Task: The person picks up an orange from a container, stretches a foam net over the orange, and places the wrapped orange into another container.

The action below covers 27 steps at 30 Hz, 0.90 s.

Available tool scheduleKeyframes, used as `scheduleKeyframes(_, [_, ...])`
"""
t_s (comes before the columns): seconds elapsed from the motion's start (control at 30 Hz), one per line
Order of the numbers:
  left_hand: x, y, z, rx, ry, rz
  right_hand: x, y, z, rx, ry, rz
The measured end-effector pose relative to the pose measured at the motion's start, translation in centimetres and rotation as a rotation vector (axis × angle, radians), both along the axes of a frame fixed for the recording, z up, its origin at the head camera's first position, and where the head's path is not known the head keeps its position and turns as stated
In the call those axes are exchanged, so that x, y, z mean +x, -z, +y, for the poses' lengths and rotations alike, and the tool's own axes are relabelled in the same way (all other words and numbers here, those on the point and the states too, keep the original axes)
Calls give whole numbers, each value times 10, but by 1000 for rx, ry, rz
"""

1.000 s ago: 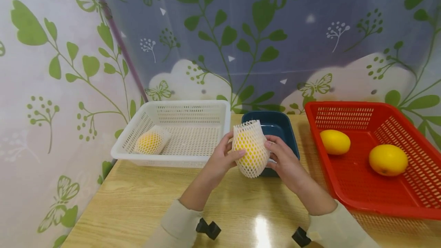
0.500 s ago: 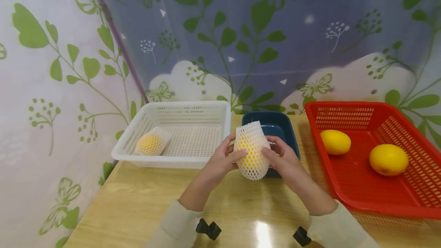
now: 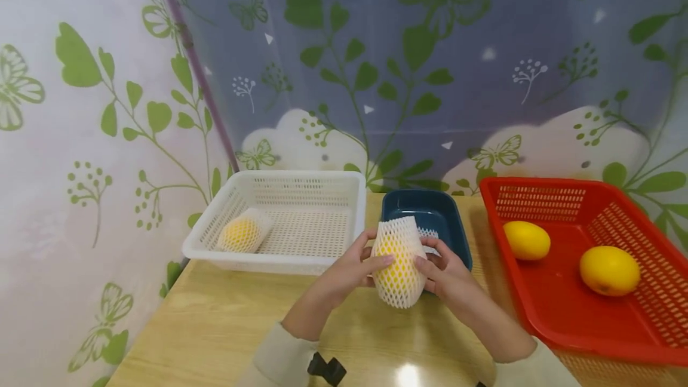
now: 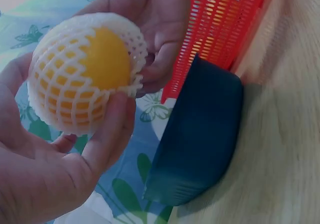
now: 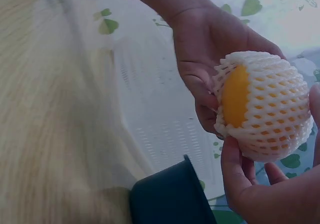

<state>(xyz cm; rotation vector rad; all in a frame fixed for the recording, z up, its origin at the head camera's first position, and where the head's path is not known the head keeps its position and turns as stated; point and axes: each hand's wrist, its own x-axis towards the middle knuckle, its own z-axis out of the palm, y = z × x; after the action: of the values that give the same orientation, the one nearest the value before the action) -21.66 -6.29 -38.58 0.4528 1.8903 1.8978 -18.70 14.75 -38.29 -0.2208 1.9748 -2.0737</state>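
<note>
Both hands hold a yellow oval fruit in a white foam net [image 3: 400, 267] above the table, in front of the dark blue bin. My left hand [image 3: 349, 270] grips its left side, thumb across the front. My right hand [image 3: 448, 273] grips the right side, thumb pressed against the net. At the top the net stands up past the fruit like a collar. Both wrist views show the lower end, where bare yellow fruit [image 4: 107, 59] shows through the net's opening. Part of another white foam net [image 3: 428, 233] shows in the dark blue bin [image 3: 464, 243].
On the left, a white plastic basket [image 3: 301, 264] holds a netted yellow fruit [image 3: 242, 235]. A red basket [image 3: 537, 315] on the right contains two bare yellow fruits [image 3: 610, 270]. Behind the wooden table [image 3: 226, 315] hangs a leaf-patterned curtain [image 3: 333, 76].
My right thumb has come onto the front of the net, and the fruit stays in both hands. The head view has tilted up, so the scene sits lower.
</note>
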Motion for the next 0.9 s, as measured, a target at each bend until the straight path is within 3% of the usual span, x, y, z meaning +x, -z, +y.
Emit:
scheduleKeyframes(0.17, [3, 1, 1, -28, 75, -50, 7, 5, 5, -10, -21, -40])
scheduleKeyframes(0.37, [8, 6, -2, 45, 160, -120, 14, 7, 11, -22, -22, -98])
scheduleKeyframes(0.63, [20, 11, -6, 122, 213, -247, 27, 11, 12, -54, -4, -186])
scheduleKeyframes(0.9, [31, 19, -5, 105, 250, -291, 35, 27, 19, -106, -100, -167])
